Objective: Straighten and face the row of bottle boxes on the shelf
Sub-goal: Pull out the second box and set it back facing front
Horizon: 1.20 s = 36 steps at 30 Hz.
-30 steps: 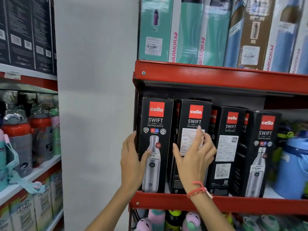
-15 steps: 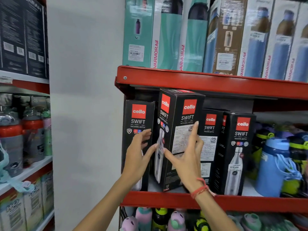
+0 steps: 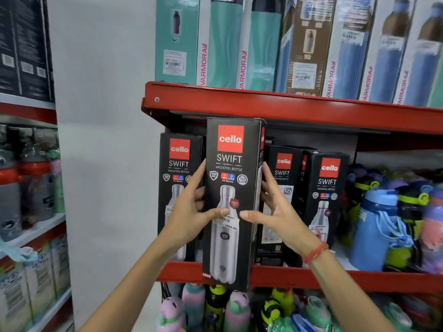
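A black Cello Swift bottle box [image 3: 231, 164] is held out in front of the red shelf [image 3: 311, 276], its picture face toward me. My left hand [image 3: 191, 209] grips its left edge and my right hand [image 3: 275, 212] its right edge, thumbs on the front. Three more black Swift boxes stand on the shelf: one at the far left [image 3: 178, 159] facing front, one behind my right hand [image 3: 282, 171] with its label side forward, and one to the right [image 3: 329, 180] facing front.
Blue and coloured bottles [image 3: 374, 226] crowd the shelf's right end. The upper red shelf [image 3: 263, 104] carries tall Varmora boxes [image 3: 220, 44]. A white pillar [image 3: 103, 116] stands left, with another rack of bottles [image 3: 31, 183] beyond. More bottles [image 3: 215, 310] sit below.
The second box has been pulled off the shelf and turned, so its bottle-picture face now points at me. Both hands moved from the shelf row onto this box's sides.
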### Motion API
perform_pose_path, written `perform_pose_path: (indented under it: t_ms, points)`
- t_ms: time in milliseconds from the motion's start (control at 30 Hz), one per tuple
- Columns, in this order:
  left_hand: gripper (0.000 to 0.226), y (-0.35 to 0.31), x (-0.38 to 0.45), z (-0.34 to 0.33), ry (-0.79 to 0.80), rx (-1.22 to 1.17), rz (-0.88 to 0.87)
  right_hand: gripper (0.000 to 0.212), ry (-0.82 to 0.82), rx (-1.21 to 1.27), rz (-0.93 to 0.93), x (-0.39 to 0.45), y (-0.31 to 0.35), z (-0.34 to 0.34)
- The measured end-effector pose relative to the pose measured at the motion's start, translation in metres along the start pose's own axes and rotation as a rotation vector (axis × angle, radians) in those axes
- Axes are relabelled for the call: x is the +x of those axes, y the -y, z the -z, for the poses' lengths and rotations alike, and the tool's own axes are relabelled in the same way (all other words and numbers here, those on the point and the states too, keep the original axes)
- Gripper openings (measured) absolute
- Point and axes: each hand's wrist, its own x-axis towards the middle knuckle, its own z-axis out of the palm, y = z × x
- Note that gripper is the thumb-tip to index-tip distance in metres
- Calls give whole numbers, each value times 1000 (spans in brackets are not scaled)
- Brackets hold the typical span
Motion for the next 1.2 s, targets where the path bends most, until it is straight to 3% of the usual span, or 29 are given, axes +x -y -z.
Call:
perform_pose_path:
  t_ms: [100,300,733,900,1067,1133,1200]
  points:
    - [103,7,2,-13,-84,77,-46,103,53,-5,-1,11,-3,3]
    - [101,25,17,-27,-195,106,-20,95,6,-57,16,33,-13,0]
    - [98,63,35,-42,-264,315,56,90,-104,-181,-29,58,-53,-23]
    - [95,63,34,-46,-274,395,80,79,-291,-366,-36,58,-52,-31]
    - [85,60,26,-52,-342,529,12,42,-709,-606,166,35,-48,-27]
    - [76,58,22,-53,-389,550,-46,53,-815,-789,75,30,-52,-24]
    - [67,56,19,-58,-425,568,-96,77,-849,-863,-137,28,-59,-25]
